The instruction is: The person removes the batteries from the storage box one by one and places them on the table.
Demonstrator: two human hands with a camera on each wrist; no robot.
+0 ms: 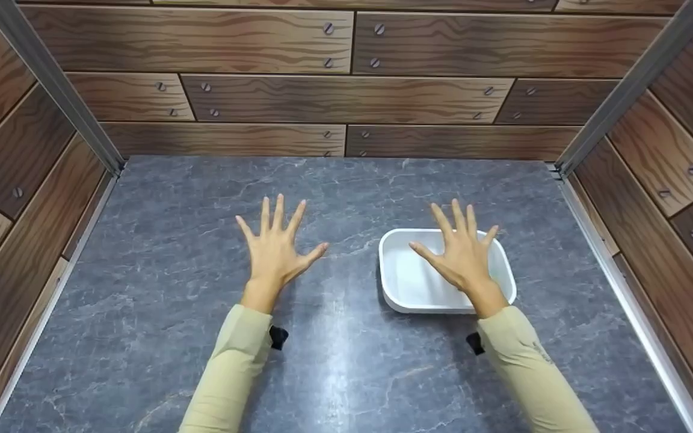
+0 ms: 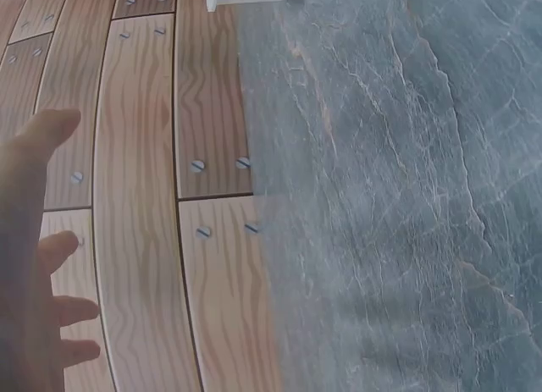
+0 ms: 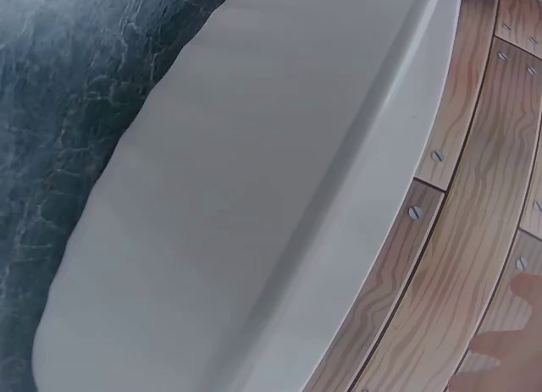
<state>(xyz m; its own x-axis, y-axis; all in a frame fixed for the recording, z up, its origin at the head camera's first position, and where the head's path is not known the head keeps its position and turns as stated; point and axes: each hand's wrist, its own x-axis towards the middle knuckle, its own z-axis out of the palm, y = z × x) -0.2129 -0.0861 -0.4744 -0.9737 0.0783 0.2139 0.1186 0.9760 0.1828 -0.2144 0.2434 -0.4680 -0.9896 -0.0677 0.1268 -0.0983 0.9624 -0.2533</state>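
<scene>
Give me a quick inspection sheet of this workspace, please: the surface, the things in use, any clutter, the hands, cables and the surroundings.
Surface: grey marbled tabletop, with a pale glare patch near the front.
Things in use: one white tray, shallow, nothing seen inside it.
Clutter: nothing seen.
Hands: left hand spread over bare tabletop; right hand spread over the tray; both hold nothing. Whether either touches what lies below cannot be told.
Cables: nothing seen; a small black piece shows under each wrist.
Surroundings: walls printed as wooden planks with screws, metal corner posts.
</scene>
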